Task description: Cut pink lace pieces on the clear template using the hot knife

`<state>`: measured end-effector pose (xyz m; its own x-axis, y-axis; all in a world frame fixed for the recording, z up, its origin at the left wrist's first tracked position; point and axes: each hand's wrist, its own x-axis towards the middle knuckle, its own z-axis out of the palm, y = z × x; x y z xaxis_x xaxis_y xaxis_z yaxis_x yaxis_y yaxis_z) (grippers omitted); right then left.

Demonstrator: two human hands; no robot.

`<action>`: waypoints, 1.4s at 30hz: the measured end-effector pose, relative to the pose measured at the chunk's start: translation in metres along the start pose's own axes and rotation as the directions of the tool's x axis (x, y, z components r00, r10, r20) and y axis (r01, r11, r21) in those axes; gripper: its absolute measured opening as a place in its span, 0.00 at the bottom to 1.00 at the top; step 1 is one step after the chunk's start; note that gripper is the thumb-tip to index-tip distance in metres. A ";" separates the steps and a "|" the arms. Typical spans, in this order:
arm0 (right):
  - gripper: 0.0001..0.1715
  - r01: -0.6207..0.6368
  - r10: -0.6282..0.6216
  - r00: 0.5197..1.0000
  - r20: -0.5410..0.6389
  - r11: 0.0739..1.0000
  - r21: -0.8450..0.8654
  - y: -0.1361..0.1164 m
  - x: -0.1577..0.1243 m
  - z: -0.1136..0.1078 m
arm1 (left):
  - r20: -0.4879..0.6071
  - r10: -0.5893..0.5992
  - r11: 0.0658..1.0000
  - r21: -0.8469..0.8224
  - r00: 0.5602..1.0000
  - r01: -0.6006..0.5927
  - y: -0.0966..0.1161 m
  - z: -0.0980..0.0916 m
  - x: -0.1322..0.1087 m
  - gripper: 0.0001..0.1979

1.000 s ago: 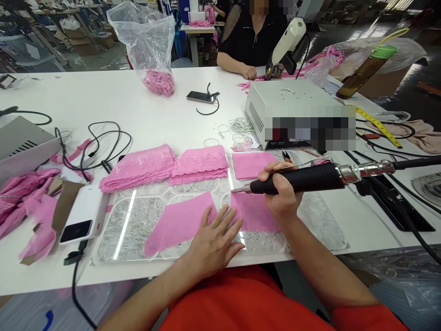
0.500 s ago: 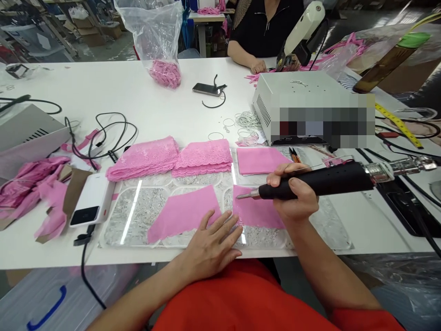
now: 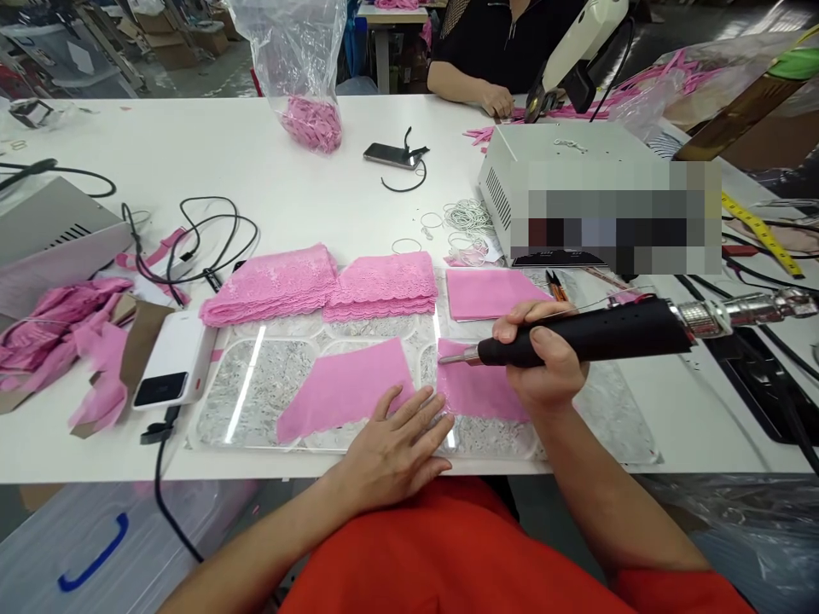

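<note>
The left hand (image 3: pixel 400 439) lay flat, fingers spread and gripping nothing, over the left pink piece (image 3: pixel 345 388) and by the right pink piece (image 3: pixel 479 396), both on the clear mat (image 3: pixel 243 375); the metal tip (image 3: pixel 459 356) had slid down the right piece's left edge, suggesting work along it; the right hand (image 3: pixel 554 362) curled firmly around the black-handled tool (image 3: pixel 614 331). Against the first frame, the tip sat below the top corner; the left hand had barely shifted.

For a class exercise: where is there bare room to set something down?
Free: the white table between plastic bag and left lace stack, and left of the bag. Crowded: the left, with power bank and pink scraps; around the grey box; and the middle of the mat, with pink panels, left hand and right hand.
</note>
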<state>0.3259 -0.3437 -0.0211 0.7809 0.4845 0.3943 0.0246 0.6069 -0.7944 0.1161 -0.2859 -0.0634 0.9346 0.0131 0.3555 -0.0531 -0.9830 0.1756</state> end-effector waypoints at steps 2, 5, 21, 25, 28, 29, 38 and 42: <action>0.04 -0.007 0.007 1.000 0.009 1.000 -0.016 0.000 0.001 0.000 | -0.006 -0.003 1.000 0.000 1.000 0.003 0.000 0.000 0.000 0.19; 0.05 -0.003 0.003 1.000 -0.001 0.999 -0.036 -0.002 0.002 0.000 | -0.027 0.004 1.000 0.009 1.000 -0.004 0.000 0.001 0.000 0.19; 0.06 -0.044 0.036 0.990 0.136 0.997 0.062 -0.005 -0.009 -0.006 | -0.052 0.010 0.999 0.038 0.999 -0.008 0.001 0.001 -0.002 0.19; 0.06 -0.048 0.040 0.988 0.147 0.998 0.051 -0.004 -0.008 -0.006 | -0.041 0.009 1.000 0.025 0.999 -0.008 -0.001 0.002 -0.004 0.19; 0.07 -0.007 0.005 1.000 0.030 0.999 0.049 -0.011 0.002 -0.010 | -0.042 0.015 1.000 0.011 0.999 -0.015 -0.002 0.000 -0.003 0.20; 0.07 0.024 -0.022 0.999 -0.037 0.999 0.042 -0.015 0.007 -0.013 | -0.049 0.014 1.000 0.010 0.999 -0.013 -0.002 -0.001 -0.002 0.19; 0.07 0.214 -0.236 0.861 -0.451 0.972 -0.100 -0.032 0.022 -0.071 | -0.129 -0.077 0.989 0.117 0.989 0.092 -0.008 0.002 0.033 0.16; 0.07 0.227 -0.261 0.823 -0.505 0.965 -0.128 -0.030 0.010 -0.089 | -0.107 -0.100 0.985 0.133 0.989 0.114 -0.013 0.011 0.043 0.17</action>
<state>0.3879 -0.4129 -0.0346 0.9513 -0.0778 0.2984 0.2813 0.6154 -0.7363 0.1607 -0.2742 -0.0612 0.8921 0.1311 0.4325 0.1013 -0.9907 0.0913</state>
